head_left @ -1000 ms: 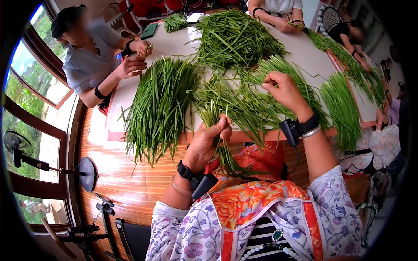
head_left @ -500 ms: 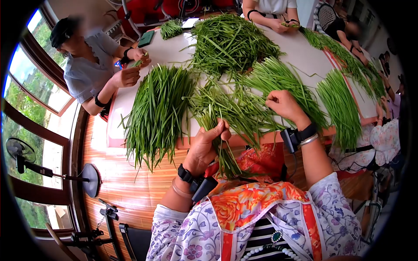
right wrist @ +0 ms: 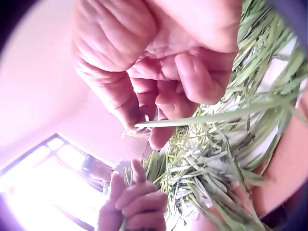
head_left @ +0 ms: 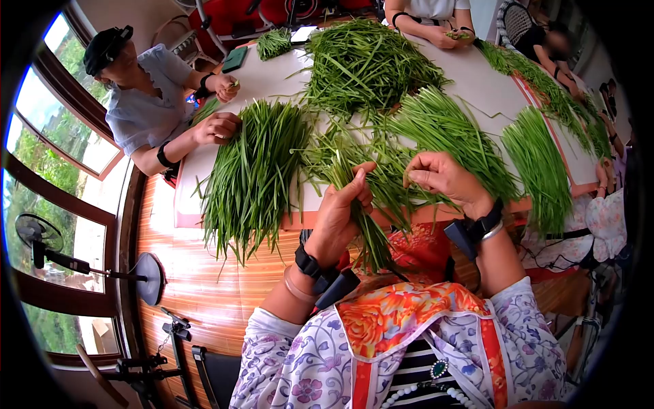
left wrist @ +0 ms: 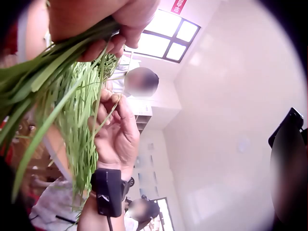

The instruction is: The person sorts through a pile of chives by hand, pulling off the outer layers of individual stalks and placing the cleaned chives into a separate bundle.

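Observation:
Curled around a bunch of long green stalks (head_left: 371,240), my left hand (head_left: 340,218) holds it at the table's near edge, pale ends upward. To its right my right hand (head_left: 449,180) has thumb and fingers bent together. The right wrist view shows those fingers (right wrist: 137,122) pinching the pale end of a single green blade (right wrist: 211,118). In the left wrist view the bunch (left wrist: 43,82) crosses beneath my left hand (left wrist: 106,19), and my right hand (left wrist: 118,137) is beyond it at a thin blade. Loose stalks (head_left: 381,163) lie behind both hands.
A thick sheaf (head_left: 255,170) overhangs the white table (head_left: 279,78) on the left. A large heap (head_left: 368,65) lies at the back, with more sheaves (head_left: 449,129) (head_left: 538,163) on the right. One person (head_left: 146,102) sits at the left; others are across and right.
My left hand and its bunch have shifted slightly right. My right hand has come lower, nearer the bunch. The person at the left has lowered a hand to the left sheaf.

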### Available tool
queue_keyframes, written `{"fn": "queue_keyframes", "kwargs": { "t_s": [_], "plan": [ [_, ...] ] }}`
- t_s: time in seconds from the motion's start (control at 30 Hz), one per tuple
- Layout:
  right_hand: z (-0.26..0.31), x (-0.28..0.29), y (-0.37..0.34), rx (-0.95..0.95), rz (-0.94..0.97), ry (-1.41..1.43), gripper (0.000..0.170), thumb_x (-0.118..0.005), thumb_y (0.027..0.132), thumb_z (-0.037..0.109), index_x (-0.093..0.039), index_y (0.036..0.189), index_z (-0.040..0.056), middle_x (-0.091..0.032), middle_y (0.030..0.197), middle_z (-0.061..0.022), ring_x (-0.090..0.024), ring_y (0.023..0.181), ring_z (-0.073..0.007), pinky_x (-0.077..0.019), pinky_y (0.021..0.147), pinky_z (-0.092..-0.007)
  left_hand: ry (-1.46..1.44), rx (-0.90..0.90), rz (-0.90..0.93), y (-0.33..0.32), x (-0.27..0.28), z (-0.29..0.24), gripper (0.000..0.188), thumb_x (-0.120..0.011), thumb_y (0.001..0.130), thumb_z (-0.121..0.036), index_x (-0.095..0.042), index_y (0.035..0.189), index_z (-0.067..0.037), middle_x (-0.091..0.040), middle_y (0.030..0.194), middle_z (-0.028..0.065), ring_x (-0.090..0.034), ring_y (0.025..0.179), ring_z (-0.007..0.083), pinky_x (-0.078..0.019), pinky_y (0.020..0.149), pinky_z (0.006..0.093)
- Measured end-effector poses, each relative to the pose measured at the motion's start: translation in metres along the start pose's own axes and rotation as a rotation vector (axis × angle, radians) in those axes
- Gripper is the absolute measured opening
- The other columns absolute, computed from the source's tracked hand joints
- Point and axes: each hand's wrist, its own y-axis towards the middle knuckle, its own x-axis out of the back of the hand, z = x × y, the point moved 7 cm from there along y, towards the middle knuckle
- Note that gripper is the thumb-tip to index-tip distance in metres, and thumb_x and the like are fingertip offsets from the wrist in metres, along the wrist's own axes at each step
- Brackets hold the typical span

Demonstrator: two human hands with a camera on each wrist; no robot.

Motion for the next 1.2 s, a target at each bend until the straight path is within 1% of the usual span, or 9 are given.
{"fn": "queue_keyframes", "kwargs": {
  "t_s": [0.2,0.3,0.33,0.43,0.57,0.6,1.0,1.1,1.2],
  "plan": [
    [0.003,-0.033,-0.001,0.144,0.051,-0.388,0.012,-0.062,0.092,0.011,-0.06,0.089,-0.0006,-0.06,0.073,-0.0004,-0.053,0.067,-0.0061,-0.0449,0.06,-0.0251,0.054,-0.027,-0.13,-0.001,0.008,0.0,0.024,-0.059,0.096,-0.022,-0.058,0.113,-0.005,-0.044,0.073,-0.0044,-0.041,0.066,0.0078,-0.0346,0.057,0.0223],
    [-0.001,-0.035,-0.002,0.051,0.009,-0.088,0.012,-0.062,0.091,0.01,-0.058,0.094,-0.0012,-0.06,0.072,-0.0023,-0.054,0.065,-0.0053,-0.0441,0.058,-0.0235,-0.012,0.005,-0.112,-0.002,0.016,0.001,0.021,-0.06,0.095,-0.023,-0.06,0.108,-0.007,-0.047,0.076,-0.0042,-0.043,0.068,0.0079,-0.036,0.058,0.022],
    [0.001,-0.037,-0.002,0.014,-0.012,0.049,0.018,-0.062,0.09,0.008,-0.056,0.105,-0.002,-0.06,0.07,-0.0027,-0.054,0.063,-0.0044,-0.0433,0.057,-0.0222,-0.05,0.016,-0.09,-0.002,0.018,0.001,0.02,-0.06,0.095,-0.023,-0.06,0.107,-0.007,-0.047,0.077,-0.0042,-0.044,0.068,0.008,-0.0364,0.058,0.022],
    [0.003,-0.038,0.0,0.044,-0.018,-0.131,0.026,-0.06,0.09,0.007,-0.054,0.114,-0.0027,-0.059,0.067,-0.0014,-0.054,0.062,-0.005,-0.0432,0.055,-0.0227,-0.109,0.019,-0.026,-0.002,0.018,0.001,0.02,-0.061,0.094,-0.023,-0.06,0.107,-0.007,-0.048,0.079,-0.004,-0.045,0.069,0.0082,-0.0366,0.058,0.022],
    [0.004,-0.047,0.003,0.202,-0.057,-0.3,0.017,-0.064,0.086,0.005,-0.062,0.102,-0.0023,-0.058,0.064,-0.0008,-0.051,0.059,-0.0059,-0.0429,0.054,-0.0244,-0.068,0.024,0.015,-0.004,0.015,0.001,0.021,-0.061,0.094,-0.022,-0.06,0.107,-0.007,-0.049,0.08,-0.0037,-0.046,0.07,0.0082,-0.0369,0.057,0.022],
    [0.009,-0.048,0.003,0.181,-0.09,-0.302,0.009,-0.065,0.085,0.005,-0.064,0.09,-0.002,-0.058,0.063,-0.0016,-0.05,0.058,-0.0065,-0.0432,0.054,-0.0254,-0.06,0.029,0.014,-0.005,0.015,0.001,0.021,-0.061,0.094,-0.022,-0.06,0.108,-0.006,-0.049,0.08,-0.0037,-0.046,0.07,0.0081,-0.0368,0.057,0.022],
    [0.047,-0.052,-0.002,0.423,-0.265,-0.505,0.01,-0.069,0.083,0.006,-0.062,0.084,-0.0017,-0.06,0.071,-0.0112,-0.056,0.059,-0.0186,-0.044,0.056,-0.0308,0.017,0.063,-0.044,-0.007,0.015,0.004,0.022,-0.055,0.097,-0.019,-0.06,0.113,-0.004,-0.061,0.084,-0.0006,-0.053,0.065,0.0077,-0.0442,0.054,0.022],
    [0.047,-0.047,-0.003,0.442,-0.372,-0.526,0.01,-0.069,0.083,0.006,-0.062,0.084,-0.0013,-0.059,0.071,-0.009,-0.055,0.061,-0.0146,-0.0433,0.056,-0.0295,0.045,0.078,-0.041,-0.01,0.012,0.003,0.022,-0.056,0.097,-0.018,-0.06,0.113,-0.004,-0.062,0.08,-0.0005,-0.052,0.063,0.0069,-0.0445,0.053,0.0219],
    [0.038,-0.04,0.003,0.298,-0.363,-0.418,0.009,-0.067,0.086,0.007,-0.063,0.085,-0.0009,-0.059,0.072,-0.0037,-0.053,0.062,-0.0101,-0.0428,0.056,-0.027,0.116,0.095,-0.042,-0.014,0.011,0.001,0.02,-0.057,0.096,-0.016,-0.061,0.111,-0.003,-0.061,0.077,-0.0007,-0.051,0.062,0.0061,-0.0437,0.052,0.0215]
  ]
}}
